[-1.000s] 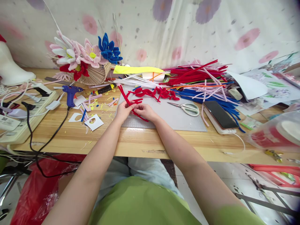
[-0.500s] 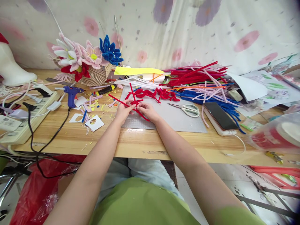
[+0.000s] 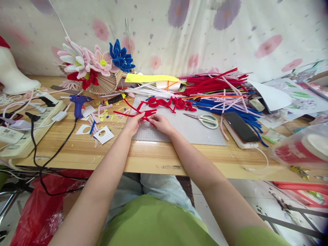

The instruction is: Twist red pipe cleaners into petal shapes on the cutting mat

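Red pipe cleaners [image 3: 124,113] are held between my two hands over the left part of a grey cutting mat [image 3: 176,131]. My left hand [image 3: 133,123] pinches them, and their loose ends stick out to the left and up. With fingertips closed, my right hand [image 3: 161,123] grips the same red stems close beside the left fingers. Exactly how the stems cross there is partly hidden by the fingers. Just beyond my hands lie several bent red pipe-cleaner pieces [image 3: 164,102] in a row. Scissors [image 3: 205,120] with pale handles rest on the mat to the right.
A blue glue gun [image 3: 79,104], paper scraps and a power strip [image 3: 33,130] lie on the left. Fuzzy flowers [image 3: 98,61] stand behind. Red, pink and blue pipe cleaners [image 3: 212,85] are heaped at back right, near a phone [image 3: 241,127] and a bagged cup [image 3: 303,147].
The red stems have turned: the upright end has swung down to the left, and the end formerly below my right hand no longer shows there. Both hands stay nearly in place.
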### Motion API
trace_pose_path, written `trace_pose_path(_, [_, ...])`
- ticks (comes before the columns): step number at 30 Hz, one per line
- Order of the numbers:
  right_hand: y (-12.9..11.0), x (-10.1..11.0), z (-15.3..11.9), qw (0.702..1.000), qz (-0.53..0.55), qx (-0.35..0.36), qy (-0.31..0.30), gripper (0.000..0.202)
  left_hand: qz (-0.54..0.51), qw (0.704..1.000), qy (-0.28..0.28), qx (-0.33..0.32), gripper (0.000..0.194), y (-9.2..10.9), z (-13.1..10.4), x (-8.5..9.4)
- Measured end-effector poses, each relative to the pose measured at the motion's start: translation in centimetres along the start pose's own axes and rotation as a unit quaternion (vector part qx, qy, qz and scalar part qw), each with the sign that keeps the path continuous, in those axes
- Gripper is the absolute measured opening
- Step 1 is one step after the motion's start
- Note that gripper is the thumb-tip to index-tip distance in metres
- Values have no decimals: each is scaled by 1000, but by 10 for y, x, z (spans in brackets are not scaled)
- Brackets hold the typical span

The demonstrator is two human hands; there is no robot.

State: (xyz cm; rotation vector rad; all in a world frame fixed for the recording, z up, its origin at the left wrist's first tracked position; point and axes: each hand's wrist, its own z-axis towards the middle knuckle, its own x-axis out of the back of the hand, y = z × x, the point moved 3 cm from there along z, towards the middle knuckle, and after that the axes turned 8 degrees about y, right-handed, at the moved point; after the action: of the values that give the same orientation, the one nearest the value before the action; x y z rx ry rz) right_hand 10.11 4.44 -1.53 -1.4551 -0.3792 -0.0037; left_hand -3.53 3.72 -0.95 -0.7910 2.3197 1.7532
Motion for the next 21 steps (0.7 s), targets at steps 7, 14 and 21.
trace_pose_path(7, [-1,5,-4,974,193,-101,-69,25,-17,999,-3,-47,10,2,-3,-3])
trace_pose_path(14, [-8,-5,-9,990,95,-61,-85,20,-56,993,53,-89,17,1,-5,-7])
trace_pose_path(21, [-14,-16,-4,993,-99,55,-37,25,-247,966,62,-46,45,28,18,15])
